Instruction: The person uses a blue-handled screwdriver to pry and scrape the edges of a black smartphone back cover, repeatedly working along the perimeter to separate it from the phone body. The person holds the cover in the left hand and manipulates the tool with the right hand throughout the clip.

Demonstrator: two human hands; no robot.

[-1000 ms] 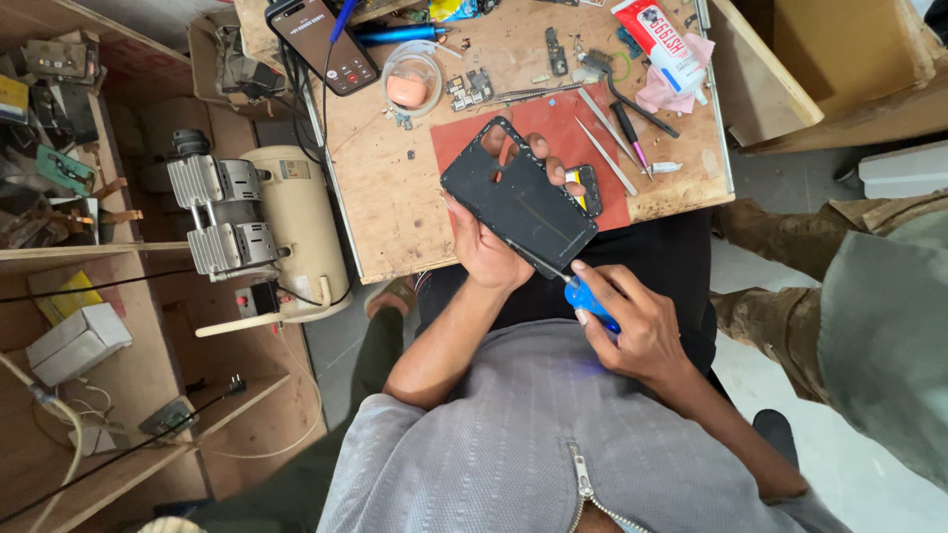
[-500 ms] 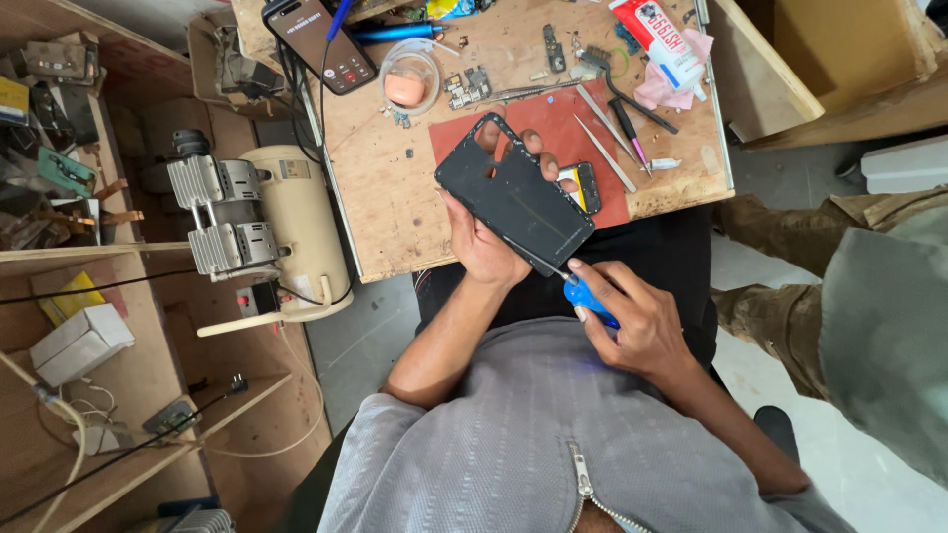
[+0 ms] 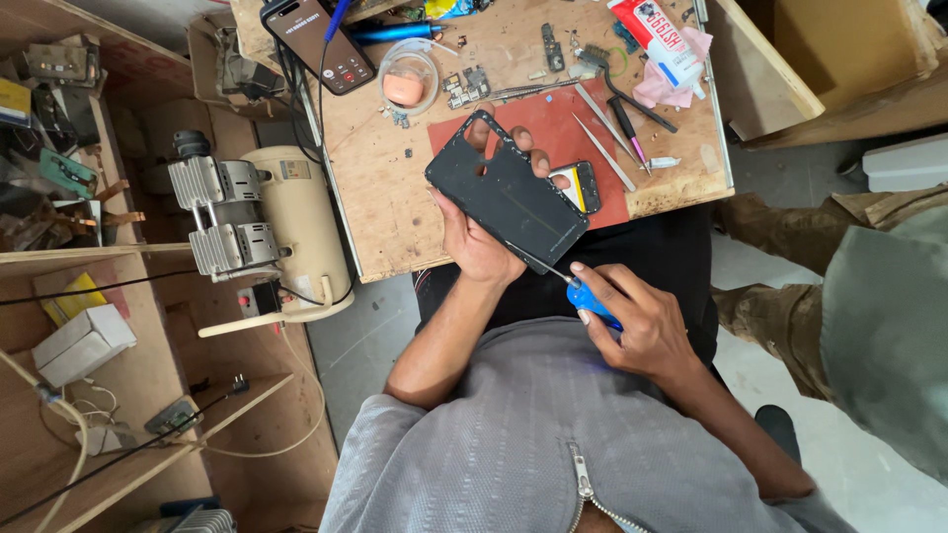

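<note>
My left hand (image 3: 482,229) grips a dark phone back frame (image 3: 506,192), held flat over the near edge of a wooden workbench (image 3: 390,192). My right hand (image 3: 632,321) holds a small blue-handled screwdriver (image 3: 590,294) whose thin metal tip touches the frame's lower edge. Just past the frame, on a red mat (image 3: 553,123), lies a small phone part with a yellow patch (image 3: 579,185).
On the bench lie tweezers (image 3: 604,148), several small tools, a tube of glue (image 3: 654,38), a pink cloth (image 3: 664,81), a lit phone (image 3: 318,41) and a clear round dish (image 3: 407,81). A cream air compressor (image 3: 259,232) stands at left. Another person's legs (image 3: 829,286) are at right.
The dark frame in my left hand has shifted slightly left and up over the bench. My right hand with the screwdriver has stayed at its lower edge.
</note>
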